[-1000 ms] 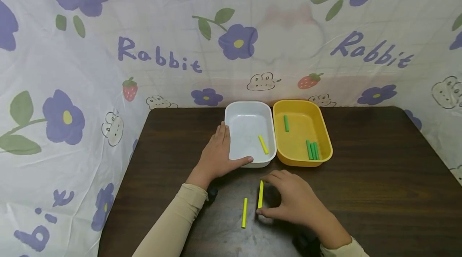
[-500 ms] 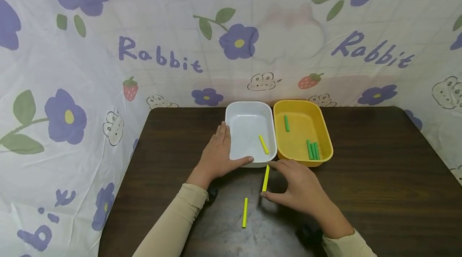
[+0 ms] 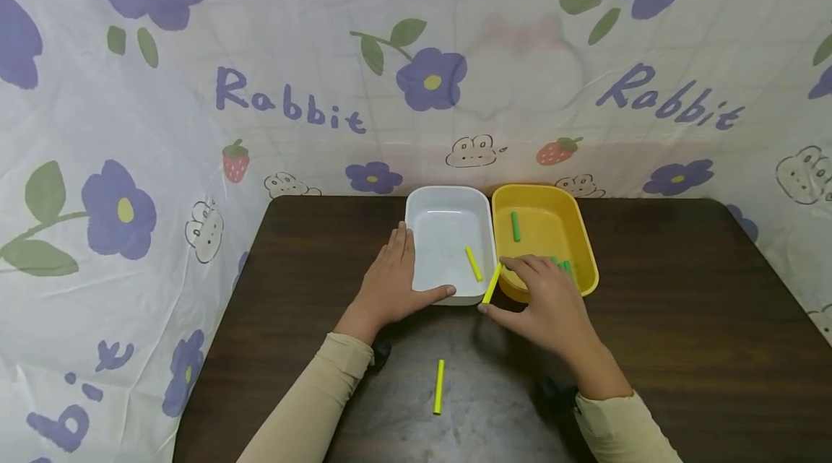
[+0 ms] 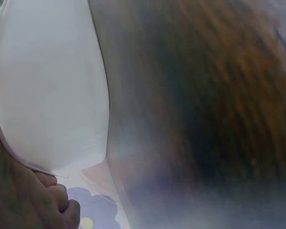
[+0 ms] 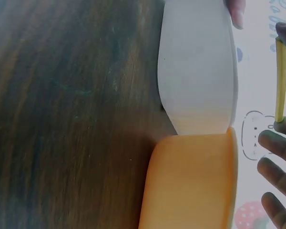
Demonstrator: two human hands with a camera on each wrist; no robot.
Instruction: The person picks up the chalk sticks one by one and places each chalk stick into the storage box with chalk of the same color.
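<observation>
Between thumb and index finger, my right hand (image 3: 552, 311) pinches a slim yellow stick (image 3: 492, 285) by its two ends. It holds the stick tilted at the front right corner of the white tub (image 3: 445, 239); in the right wrist view the yellow stick (image 5: 281, 81) spans thumb and fingertip. My left hand (image 3: 386, 282) rests against the white tub, fingers straight along its left side and thumb over the front rim. Inside that tub lies another yellow stick (image 3: 474, 264). A third yellow stick (image 3: 438, 387) lies on the table in front.
A yellow tub (image 3: 542, 228) stands against the white tub's right side. It contains a green stick (image 3: 516, 227) at the back and several green sticks (image 3: 567, 267) at the front, partly hidden by my right hand. A printed cloth (image 3: 292, 29) hangs behind the dark table (image 3: 682, 318).
My right hand has carried the pinched yellow stick from the table forward and right, up to the tubs' near edge, tilting it. The left hand stays in place.
</observation>
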